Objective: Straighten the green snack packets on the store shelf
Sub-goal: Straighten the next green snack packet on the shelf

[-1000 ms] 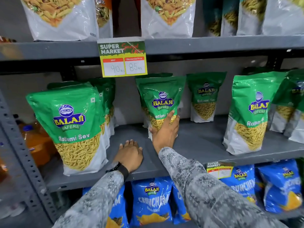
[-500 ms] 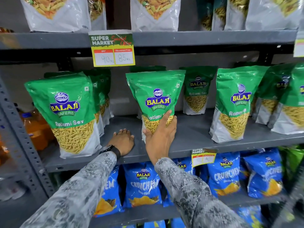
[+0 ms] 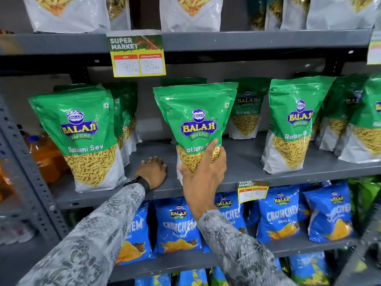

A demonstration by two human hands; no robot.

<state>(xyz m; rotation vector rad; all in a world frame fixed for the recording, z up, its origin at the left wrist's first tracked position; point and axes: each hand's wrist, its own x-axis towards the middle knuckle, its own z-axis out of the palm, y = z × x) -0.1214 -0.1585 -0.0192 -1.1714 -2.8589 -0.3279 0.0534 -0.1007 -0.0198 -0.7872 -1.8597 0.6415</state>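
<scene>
Green packet (image 3: 195, 120) at shelf (image 3: 247, 162) edge — gripped by right hand (image 3: 203, 174).

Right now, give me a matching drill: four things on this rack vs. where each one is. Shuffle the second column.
Column 1
1. left hand
2. right hand
3. yellow price tag
4. blue Crunchem packets

Column 2
A. hanging from the edge of the shelf above the green packets
B. gripping the lower part of the middle Ratlami Sev packet
C. one shelf below the green packets
D. resting palm-down on the grey shelf

Pairs: 1-D, 2-B, 3-A, 4-C
</scene>
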